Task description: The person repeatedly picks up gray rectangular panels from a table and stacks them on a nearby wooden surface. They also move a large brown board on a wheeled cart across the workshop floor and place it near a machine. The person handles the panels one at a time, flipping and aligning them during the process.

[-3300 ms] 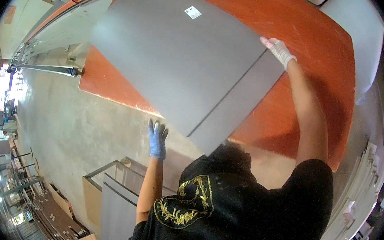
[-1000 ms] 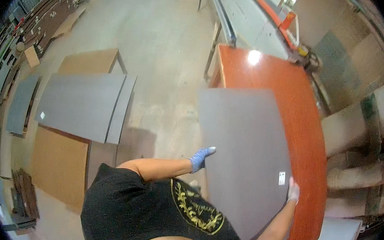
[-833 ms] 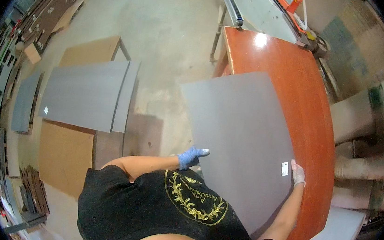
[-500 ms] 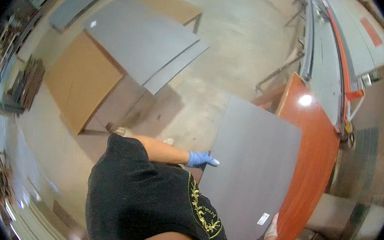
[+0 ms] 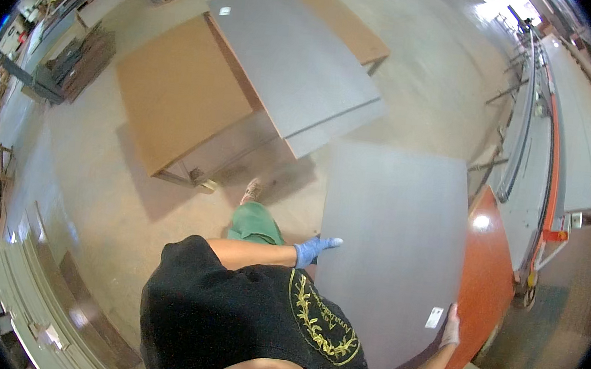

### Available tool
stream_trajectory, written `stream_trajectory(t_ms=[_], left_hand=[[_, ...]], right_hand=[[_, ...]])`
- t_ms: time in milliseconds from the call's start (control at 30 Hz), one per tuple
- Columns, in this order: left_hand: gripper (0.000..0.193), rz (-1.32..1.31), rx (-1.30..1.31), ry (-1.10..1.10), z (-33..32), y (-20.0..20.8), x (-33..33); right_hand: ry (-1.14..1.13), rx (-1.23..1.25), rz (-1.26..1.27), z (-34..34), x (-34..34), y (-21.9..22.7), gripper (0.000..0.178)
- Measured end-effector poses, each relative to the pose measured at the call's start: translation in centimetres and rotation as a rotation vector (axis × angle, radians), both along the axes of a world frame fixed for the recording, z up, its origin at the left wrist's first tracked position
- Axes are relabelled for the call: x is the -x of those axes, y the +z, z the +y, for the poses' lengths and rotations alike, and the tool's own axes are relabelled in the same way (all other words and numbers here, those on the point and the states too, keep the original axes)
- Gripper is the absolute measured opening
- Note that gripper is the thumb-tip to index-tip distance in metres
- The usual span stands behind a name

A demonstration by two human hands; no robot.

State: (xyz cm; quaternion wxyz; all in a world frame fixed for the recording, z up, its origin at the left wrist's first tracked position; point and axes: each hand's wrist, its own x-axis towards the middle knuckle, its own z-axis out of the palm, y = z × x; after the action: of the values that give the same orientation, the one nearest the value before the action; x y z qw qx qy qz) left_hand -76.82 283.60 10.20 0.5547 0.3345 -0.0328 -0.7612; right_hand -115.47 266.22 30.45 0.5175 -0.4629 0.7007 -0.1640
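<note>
My left hand (image 5: 315,250), in a blue glove, grips the left edge of a large grey panel (image 5: 392,223), its thumb on the top face and its fingers mostly hidden underneath. On the opposite edge my right hand (image 5: 451,327), in a pale glove, holds the panel beside a small white label (image 5: 434,317). The panel lies between my two hands in front of my body, overlapping a reddish-brown glossy board (image 5: 488,269) at the right. Whether the panel still touches that board cannot be made out.
Ahead to the left, grey panels (image 5: 294,62) rest across a brown-topped table (image 5: 182,93) and another brown top (image 5: 344,27). A long machine with an orange rail (image 5: 551,161) runs along the right. Wood pieces (image 5: 89,62) are stacked at left, pale long strips (image 5: 44,316) lower left.
The grey panel has shifted leftward off part of the reddish-brown board, both hands still on it. My body has turned, and a green trouser leg with a shoe now shows, stepping out.
</note>
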Motion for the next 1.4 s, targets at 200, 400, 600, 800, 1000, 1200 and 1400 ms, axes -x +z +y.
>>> stream_trajectory(t_ms=[200,400,600,800,1000,1200,1400], left_hand=[[0.061,0.21,-0.213,0.102,-0.6,0.1,-14.3],[0.07,0.027,-0.23,0.468,-0.9,0.8,-32.4],[0.087,-0.11,-0.154,0.615,-4.4,4.7,-52.5],[0.104,-0.791,-0.495,0.56,-6.9,-6.7,-58.8],[0.09,-0.619,-0.46,0.56,-9.8,-7.7,-57.2],[0.08,-0.618,-0.489,0.453,-9.1,-5.0,-57.6],[0.083,-0.944,-0.333,0.651,-8.8,-9.2,-56.9]], right_hand=[[0.392,0.038,0.229,-12.0,-20.2,0.1,0.058],[0.777,0.192,0.04,-20.3,-44.0,-1.3,0.052],[0.72,0.251,0.067,-25.1,-65.8,-3.7,0.059],[0.986,0.787,0.941,-9.4,-75.5,-15.6,0.074],[1.014,0.69,0.654,-4.4,-73.4,-17.0,0.073],[1.072,0.753,0.7,0.1,-69.5,-18.0,0.073],[0.772,0.649,0.484,2.9,-61.4,-21.8,0.063]])
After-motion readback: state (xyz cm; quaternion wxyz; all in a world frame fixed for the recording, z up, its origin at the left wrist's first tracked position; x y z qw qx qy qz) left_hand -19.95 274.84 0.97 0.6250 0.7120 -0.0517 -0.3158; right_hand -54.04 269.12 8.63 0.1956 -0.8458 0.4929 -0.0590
